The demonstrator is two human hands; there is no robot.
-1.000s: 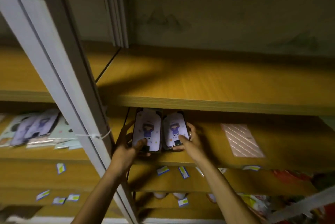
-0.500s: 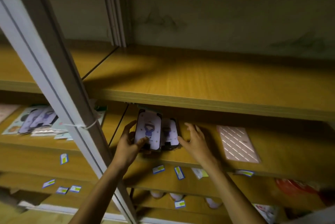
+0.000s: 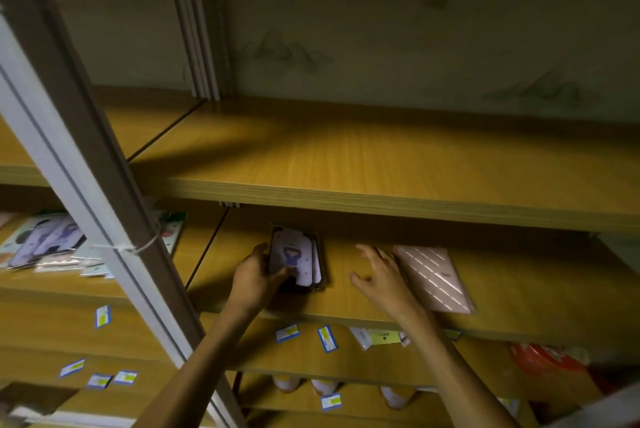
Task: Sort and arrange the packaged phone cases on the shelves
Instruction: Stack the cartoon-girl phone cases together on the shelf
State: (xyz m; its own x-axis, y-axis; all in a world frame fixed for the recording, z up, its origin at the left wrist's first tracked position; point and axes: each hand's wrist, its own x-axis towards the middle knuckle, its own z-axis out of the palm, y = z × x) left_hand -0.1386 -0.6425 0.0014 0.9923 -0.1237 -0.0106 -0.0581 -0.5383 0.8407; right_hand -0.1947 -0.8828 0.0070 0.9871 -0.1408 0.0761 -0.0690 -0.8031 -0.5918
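Note:
Two packaged phone cases with a purple cartoon figure (image 3: 298, 259) lie stacked on the middle wooden shelf (image 3: 346, 303). My left hand (image 3: 256, 277) grips the stack at its left edge and front, thumb on the top case. My right hand (image 3: 381, 275) is spread flat over the shelf to the right, fingers apart, holding nothing; its fingertips reach the left edge of a pink packaged case with diagonal stripes (image 3: 433, 277).
A grey metal upright (image 3: 86, 206) slants across the left. Behind it, a loose pile of packaged cases (image 3: 52, 244) lies on the neighbouring shelf. The upper shelf board (image 3: 381, 164) overhangs the hands. Blue-and-yellow price labels (image 3: 327, 337) dot the lower shelf edges.
The two purple cases, side by side before, now lie one on top of the other under my left hand. My right hand let go and moved right toward the pink case.

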